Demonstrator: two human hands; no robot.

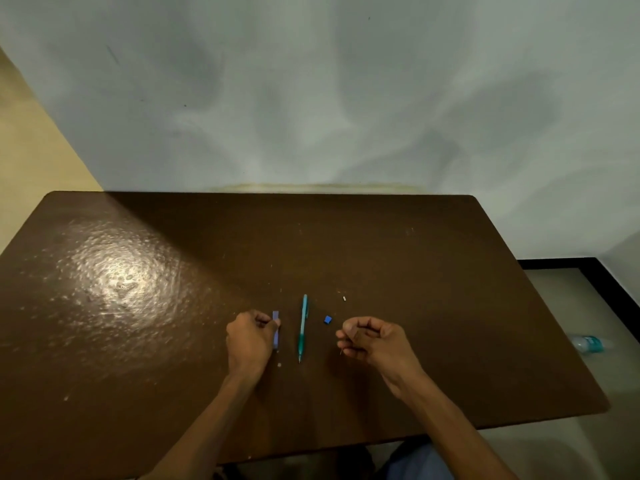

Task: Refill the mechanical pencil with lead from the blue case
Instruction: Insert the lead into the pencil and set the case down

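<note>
A teal mechanical pencil [303, 327] lies lengthwise on the brown table [415, 265], its tip toward me. To its left lies the slim blue lead case [275, 330], with the fingers of my left hand [250, 339] closed on its side. A small blue cap [328, 319] sits just right of the pencil. My right hand [372, 339] hovers to the right with fingers curled; a thin dark sliver, perhaps a lead [341, 351], pokes out below the fingertips. Small white bits lie at the far right [344, 298] and near my left wrist [279, 365].
The table stands against a pale wall [311, 98]. A plastic bottle [588, 344] lies on the floor to the right of the table. My knees show below the table's near edge.
</note>
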